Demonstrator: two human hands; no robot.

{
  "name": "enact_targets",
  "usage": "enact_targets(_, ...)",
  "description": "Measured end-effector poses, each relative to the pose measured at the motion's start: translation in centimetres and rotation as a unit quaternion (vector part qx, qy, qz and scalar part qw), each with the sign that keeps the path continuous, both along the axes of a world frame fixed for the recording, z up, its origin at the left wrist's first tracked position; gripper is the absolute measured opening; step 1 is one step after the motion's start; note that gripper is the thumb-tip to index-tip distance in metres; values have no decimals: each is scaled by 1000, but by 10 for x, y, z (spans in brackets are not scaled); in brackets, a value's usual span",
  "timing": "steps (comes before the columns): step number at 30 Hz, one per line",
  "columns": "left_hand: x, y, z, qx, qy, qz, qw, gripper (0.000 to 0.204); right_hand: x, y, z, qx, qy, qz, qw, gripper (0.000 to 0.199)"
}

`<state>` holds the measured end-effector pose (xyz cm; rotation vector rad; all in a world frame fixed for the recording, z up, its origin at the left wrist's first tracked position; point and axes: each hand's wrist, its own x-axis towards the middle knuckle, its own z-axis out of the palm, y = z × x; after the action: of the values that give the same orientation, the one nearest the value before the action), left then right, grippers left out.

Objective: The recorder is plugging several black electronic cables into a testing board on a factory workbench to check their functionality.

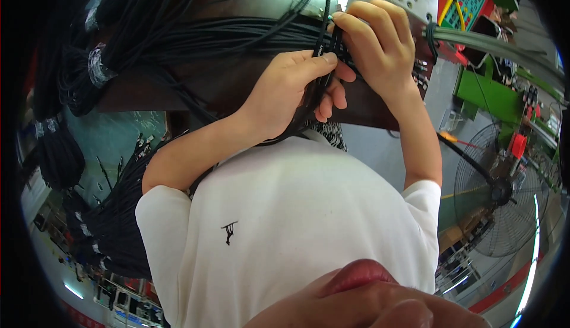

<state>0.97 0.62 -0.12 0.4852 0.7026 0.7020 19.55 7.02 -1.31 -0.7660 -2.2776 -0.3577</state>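
Over a dark desk (231, 81), a caged fan (502, 191) off right, the left hand (282, 87) and right hand (380, 49) clamp black cables (319, 48), partly hiding them.

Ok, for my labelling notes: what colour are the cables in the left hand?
The cables are black, showing best in the head view.

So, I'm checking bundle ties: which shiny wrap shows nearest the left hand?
The shiny wrap around black cables, roughly level with the left hand; other wraps show higher or lower.
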Motion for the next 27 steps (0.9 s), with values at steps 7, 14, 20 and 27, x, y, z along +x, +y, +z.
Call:
enact_targets(7, -4, -10, 0, 215, 157, 57, 962, 35, 18, -11, -9, -71, 49, -43, 995, 27)
enact_targets(14, -9, -1, 3, 77, 79, -45, 993, 39, 14, -13, -3, -119, -86, -19, 989, 21)
enact_targets(20, -4, 1, 1, 71, 48, -65, 994, 39, 23, 0, -4, -275, -4, 3, 962, 22)
enact_targets(27, -3, 7, 4, 53, 81, -77, 992, 39, 23, -14, -5, -212, -49, -18, 976, 29)
